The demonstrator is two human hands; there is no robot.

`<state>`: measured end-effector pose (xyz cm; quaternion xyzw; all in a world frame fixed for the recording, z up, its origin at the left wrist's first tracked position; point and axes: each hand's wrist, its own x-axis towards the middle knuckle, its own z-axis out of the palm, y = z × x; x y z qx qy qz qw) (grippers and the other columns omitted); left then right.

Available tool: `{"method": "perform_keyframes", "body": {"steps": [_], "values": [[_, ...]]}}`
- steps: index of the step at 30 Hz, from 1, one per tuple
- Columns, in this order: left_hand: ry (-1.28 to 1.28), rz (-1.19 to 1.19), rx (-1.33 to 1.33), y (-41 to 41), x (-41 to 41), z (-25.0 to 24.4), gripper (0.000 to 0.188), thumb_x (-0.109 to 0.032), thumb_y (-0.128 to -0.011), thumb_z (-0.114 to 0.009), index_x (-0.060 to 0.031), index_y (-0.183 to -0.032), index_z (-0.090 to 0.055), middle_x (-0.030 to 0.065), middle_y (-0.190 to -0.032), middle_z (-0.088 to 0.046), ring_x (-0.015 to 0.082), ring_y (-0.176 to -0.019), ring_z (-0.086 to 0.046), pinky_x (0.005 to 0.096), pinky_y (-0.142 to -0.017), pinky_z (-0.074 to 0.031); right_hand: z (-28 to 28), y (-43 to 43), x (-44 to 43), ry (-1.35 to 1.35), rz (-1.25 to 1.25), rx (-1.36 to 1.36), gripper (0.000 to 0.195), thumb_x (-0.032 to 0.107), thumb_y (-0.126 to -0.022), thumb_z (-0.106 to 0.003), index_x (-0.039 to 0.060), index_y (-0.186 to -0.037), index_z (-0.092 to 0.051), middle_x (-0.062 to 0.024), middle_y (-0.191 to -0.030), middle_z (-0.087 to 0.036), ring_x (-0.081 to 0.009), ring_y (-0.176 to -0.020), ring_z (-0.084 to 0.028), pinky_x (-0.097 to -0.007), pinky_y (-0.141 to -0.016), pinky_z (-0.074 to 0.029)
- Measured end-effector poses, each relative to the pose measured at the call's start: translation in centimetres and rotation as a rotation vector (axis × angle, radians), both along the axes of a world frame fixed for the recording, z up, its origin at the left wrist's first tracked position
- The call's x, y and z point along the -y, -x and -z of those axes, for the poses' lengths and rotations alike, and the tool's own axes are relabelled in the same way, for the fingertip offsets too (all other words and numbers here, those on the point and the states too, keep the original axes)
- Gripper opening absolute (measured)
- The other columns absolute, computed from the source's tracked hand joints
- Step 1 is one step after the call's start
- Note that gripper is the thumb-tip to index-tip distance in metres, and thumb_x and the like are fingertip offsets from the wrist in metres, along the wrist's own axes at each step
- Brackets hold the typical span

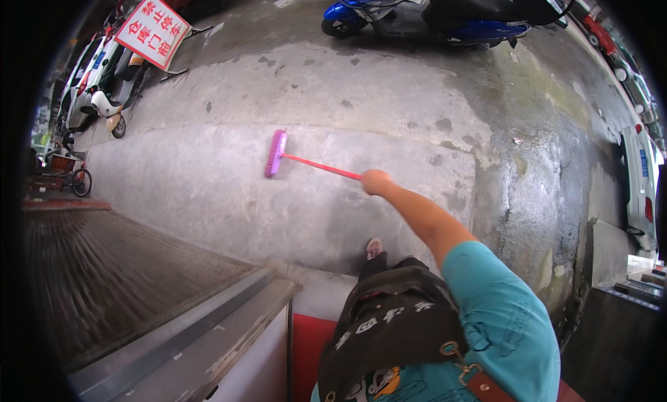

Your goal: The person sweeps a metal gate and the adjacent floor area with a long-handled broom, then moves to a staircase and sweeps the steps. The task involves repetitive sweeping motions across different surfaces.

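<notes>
My right hand (377, 182) is closed around the end of the red handle (323, 166) of a broom, my arm stretched out over the concrete ground. The broom's purple head (276, 153) lies to the left of the hand, its bristles pointing left, above or on the pale concrete; contact cannot be told. My left hand is out of view. Below the arm are a dark apron (396, 329) with writing on it, over a teal shirt, and one patterned shoe (373, 249) on the ground.
A blue scooter (448, 16) stands at the top. A red-bordered sign (152, 31) and a white scooter (108, 107) are at upper left. Ribbed sheeting (120, 277) and a metal-edged ledge (208, 344) lie at lower left. Wet ground and a white car (638, 183) are at right.
</notes>
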<state>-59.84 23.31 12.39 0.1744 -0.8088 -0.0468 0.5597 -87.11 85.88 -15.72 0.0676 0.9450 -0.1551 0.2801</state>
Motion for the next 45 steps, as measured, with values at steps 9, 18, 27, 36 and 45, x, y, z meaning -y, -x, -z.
{"method": "perform_keyframes", "body": {"steps": [9,18,27,36,45], "values": [[-0.264,-0.079,0.269,-5.1,-5.0,7.8,0.053,-0.033,-0.090,-0.060,0.0071,-0.121,-0.046,0.0195,-0.121,-0.052,0.0270,-0.105,-0.053,0.0379,-0.088,-0.044,2.2,6.7,-2.6,0.026,0.139,0.128,0.029,0.011,-0.081,-0.055,0.0078,-0.107,-0.068,-0.0134,-0.113,-0.065,-0.0276,-0.103,-0.064,-0.0407,-0.083,-0.052],[-1.546,-0.114,0.867,-7.9,-13.7,22.4,0.046,-0.030,-0.091,-0.060,0.0054,-0.119,-0.050,0.0178,-0.118,-0.055,0.0265,-0.102,-0.054,0.0370,-0.084,-0.046,1.6,-28.6,-32.1,-0.119,0.132,0.408,0.028,0.022,-0.088,-0.046,0.0085,-0.101,-0.067,-0.0153,-0.102,-0.066,-0.0330,-0.095,-0.064,-0.0465,-0.079,-0.052],[-0.790,0.756,1.479,2.4,-36.6,25.9,0.045,-0.024,-0.093,-0.055,0.0027,-0.128,-0.051,0.0188,-0.118,-0.060,0.0250,-0.098,-0.061,0.0327,-0.086,-0.047,-10.7,-73.7,-43.4,-0.540,0.079,0.079,0.019,0.018,-0.087,-0.050,0.0070,-0.075,-0.060,-0.0126,-0.062,-0.052,-0.0308,-0.059,-0.055,-0.0428,-0.052,-0.042],[-0.849,0.595,1.603,-7.2,-40.0,29.8,0.046,-0.034,-0.090,-0.055,0.0042,-0.114,-0.061,0.0243,-0.107,-0.064,0.0349,-0.095,-0.064,0.0386,-0.084,-0.049,-8.3,-80.5,-31.8,-0.286,0.828,0.341,0.036,0.035,-0.089,-0.055,0.0066,-0.067,-0.057,-0.0174,-0.067,-0.052,-0.0346,-0.062,-0.054,-0.0468,-0.053,-0.041],[-1.077,0.490,1.719,-11.1,-35.6,31.9,0.040,-0.034,-0.089,-0.054,0.0015,-0.104,-0.066,0.0162,-0.090,-0.069,0.0266,-0.086,-0.066,0.0378,-0.079,-0.050,5.6,-35.6,-23.8,0.071,0.315,0.001,0.054,0.046,-0.092,-0.046,-0.0018,-0.078,-0.067,-0.0275,-0.077,-0.063,-0.0443,-0.078,-0.062,-0.0530,-0.073,-0.049]]}}
